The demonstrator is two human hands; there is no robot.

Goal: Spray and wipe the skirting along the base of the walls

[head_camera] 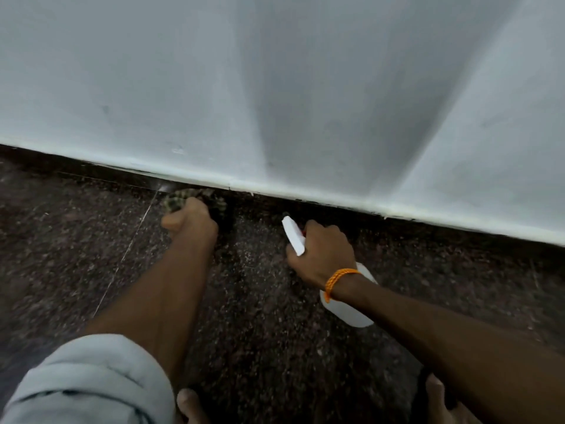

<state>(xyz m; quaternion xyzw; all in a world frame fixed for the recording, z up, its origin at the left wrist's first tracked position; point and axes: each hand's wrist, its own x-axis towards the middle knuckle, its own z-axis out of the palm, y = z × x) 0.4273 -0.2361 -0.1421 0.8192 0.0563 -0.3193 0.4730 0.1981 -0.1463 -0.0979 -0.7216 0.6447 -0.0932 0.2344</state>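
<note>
A dark speckled stone skirting (330,211) runs along the foot of the pale wall (275,87), sloping down to the right. My left hand (191,221) is closed on a green checked cloth (183,198) and presses it against the skirting. My right hand (322,250) grips a white spray bottle (348,310) by its neck, an orange thread band on the wrist. The white nozzle (292,235) points up and left toward the skirting. The bottle's body lies low over the floor, partly hidden by my wrist.
The floor (260,301) is the same dark speckled stone, with a thin pale joint line (128,249) left of my left arm. My bare toes (189,402) show at the bottom edge, and a rolled grey sleeve (85,381) fills the lower left corner.
</note>
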